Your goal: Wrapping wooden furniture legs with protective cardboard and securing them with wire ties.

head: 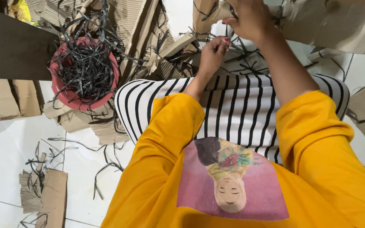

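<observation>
- Two hands work close together: your left hand (211, 52) pinches thin black plastic strapping (241, 50), and your right hand (250, 19) clamps the torn brown corrugated cardboard sheet (317, 21) above your striped lap.
- Pulling hard could let the strap edge cut your fingers.
- A snapping strap might whip towards the round red bucket of strap offcuts (83, 71).
- Loose strands on the white tiled floor (77, 169) may snag you.

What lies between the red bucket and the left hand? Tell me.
In the head view, between the red bucket and the left hand lie torn cardboard pieces with loose dark strips over them.
</observation>
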